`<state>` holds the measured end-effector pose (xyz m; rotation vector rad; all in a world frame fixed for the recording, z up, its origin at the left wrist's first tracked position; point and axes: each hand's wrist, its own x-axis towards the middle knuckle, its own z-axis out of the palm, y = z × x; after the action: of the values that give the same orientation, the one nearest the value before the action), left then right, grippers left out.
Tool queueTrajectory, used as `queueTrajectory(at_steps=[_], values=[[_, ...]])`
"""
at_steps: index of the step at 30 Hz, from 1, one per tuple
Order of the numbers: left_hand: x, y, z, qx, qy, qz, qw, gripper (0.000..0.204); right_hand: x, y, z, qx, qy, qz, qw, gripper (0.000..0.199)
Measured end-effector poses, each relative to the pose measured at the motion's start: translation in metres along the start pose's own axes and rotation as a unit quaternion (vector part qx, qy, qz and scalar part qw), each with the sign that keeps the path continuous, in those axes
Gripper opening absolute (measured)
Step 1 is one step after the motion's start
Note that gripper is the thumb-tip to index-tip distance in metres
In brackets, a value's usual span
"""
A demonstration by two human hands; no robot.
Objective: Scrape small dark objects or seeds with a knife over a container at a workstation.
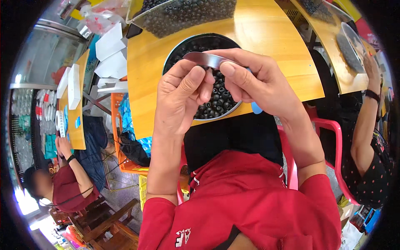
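Curved metal piece (208, 59) at upper centre of the frame, above the bowl: slim, smooth, dark silver with a brownish cast, bowed upward, rounded at its left tip. Bright sheen toward the right; that end runs under the fingers, so its full shape is hidden.

Right hand (252, 79) grips it, thumb pressed on the near face, forefinger laid along the top edge. Left hand (181, 89) has its fingers curled, forefinger against the underside of the left end, thumb just below — cannot tell whether it truly pinches the metal. A blue object (256, 108) shows just below the right hand, mostly covered.

Beneath both hands, a round bowl (219, 38) with a pale rim, holding many glossy black beads (214, 102), some with holes visible. It sits at the near edge of a yellow wood-grain table (277, 37). Top centre: a clear bin (133, 18) of similar dark beads.

Elsewhere — a seated co-worker (77, 187) in dark red at lower left, hands at another table; a second co-worker's arm (364, 133) at far right, dark wristband, hand beside a tray of dark material.
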<state>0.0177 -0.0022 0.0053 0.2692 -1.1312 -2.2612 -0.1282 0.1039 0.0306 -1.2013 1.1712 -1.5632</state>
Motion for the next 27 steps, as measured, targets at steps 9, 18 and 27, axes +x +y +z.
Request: queueTrajectory(at_steps=[9,18,27], values=[[-0.002,-0.001,0.001,-0.012,-0.002,0.022,1.0,0.022,0.001,0.005,-0.001,0.04,0.002,0.036,0.999,0.031],[-0.003,0.008,0.001,0.01,0.017,0.02,1.0,0.024,0.0,0.005,0.005,0.02,0.003,0.0,1.0,0.036],[-0.003,0.009,0.002,0.026,0.004,0.025,0.999,0.023,0.003,-0.007,-0.001,-0.064,-0.031,0.011,0.997,0.033]])
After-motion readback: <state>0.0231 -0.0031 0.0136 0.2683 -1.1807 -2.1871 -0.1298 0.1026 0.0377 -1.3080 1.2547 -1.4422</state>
